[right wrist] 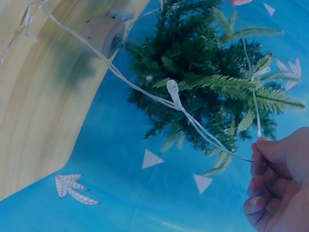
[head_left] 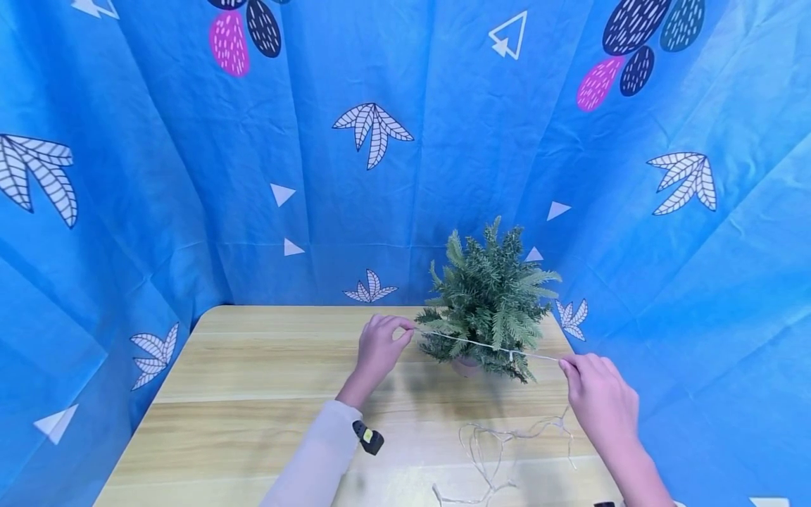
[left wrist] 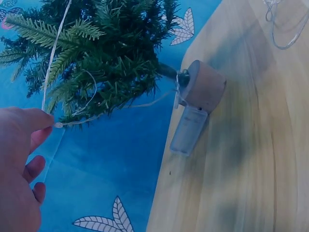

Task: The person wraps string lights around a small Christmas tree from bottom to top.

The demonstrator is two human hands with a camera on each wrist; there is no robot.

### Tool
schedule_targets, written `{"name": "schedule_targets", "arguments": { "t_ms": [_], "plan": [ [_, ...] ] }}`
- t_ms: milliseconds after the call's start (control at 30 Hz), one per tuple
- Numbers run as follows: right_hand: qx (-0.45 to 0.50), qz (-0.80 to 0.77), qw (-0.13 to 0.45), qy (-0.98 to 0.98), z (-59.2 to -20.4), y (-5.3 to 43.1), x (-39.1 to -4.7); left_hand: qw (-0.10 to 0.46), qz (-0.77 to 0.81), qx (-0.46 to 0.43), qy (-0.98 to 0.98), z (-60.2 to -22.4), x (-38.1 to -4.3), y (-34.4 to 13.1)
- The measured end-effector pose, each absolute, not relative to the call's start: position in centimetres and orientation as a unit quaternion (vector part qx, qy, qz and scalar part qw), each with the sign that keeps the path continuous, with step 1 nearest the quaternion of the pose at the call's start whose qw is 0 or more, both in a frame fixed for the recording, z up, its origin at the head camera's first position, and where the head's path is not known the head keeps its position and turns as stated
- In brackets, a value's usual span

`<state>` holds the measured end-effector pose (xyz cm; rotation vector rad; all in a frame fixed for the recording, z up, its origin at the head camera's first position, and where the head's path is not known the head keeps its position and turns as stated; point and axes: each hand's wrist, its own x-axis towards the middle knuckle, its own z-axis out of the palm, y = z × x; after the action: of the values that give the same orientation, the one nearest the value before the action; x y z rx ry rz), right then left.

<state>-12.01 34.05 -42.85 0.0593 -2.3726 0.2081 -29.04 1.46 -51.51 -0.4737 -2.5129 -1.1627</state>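
A small artificial Christmas tree (head_left: 491,299) stands near the back right of the table on a round wooden base (left wrist: 205,86). Across its front runs a string of lights (head_left: 472,342), held fairly straight between both hands. My left hand (head_left: 382,345) pinches the wire at the tree's left side. On the right, my right hand (head_left: 602,394) pinches it between thumb and fingers. A small clear bulb (right wrist: 173,88) hangs on the wire in the right wrist view. Beside the base sits a translucent battery box (left wrist: 189,130), its wire leading up into the branches.
Loose loops of the light string (head_left: 500,436) lie on the wooden table (head_left: 253,394) in front of the tree. A blue patterned cloth (head_left: 412,211) hangs behind the table and along both sides.
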Motion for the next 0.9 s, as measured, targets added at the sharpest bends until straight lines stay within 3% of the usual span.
{"name": "schedule_targets", "arguments": {
  "t_ms": [567, 900],
  "plan": [
    [-0.044, 0.11, 0.334, -0.935, -42.1, 36.0, -11.6, 0.144, -0.417, -0.189, -0.877, -51.5, -28.5, 4.0],
    [-0.058, 0.112, 0.335, -0.934, -40.8, 36.2, -12.2, 0.172, -0.447, -0.153, -0.865, -49.9, -27.9, 3.1]
  ]
}}
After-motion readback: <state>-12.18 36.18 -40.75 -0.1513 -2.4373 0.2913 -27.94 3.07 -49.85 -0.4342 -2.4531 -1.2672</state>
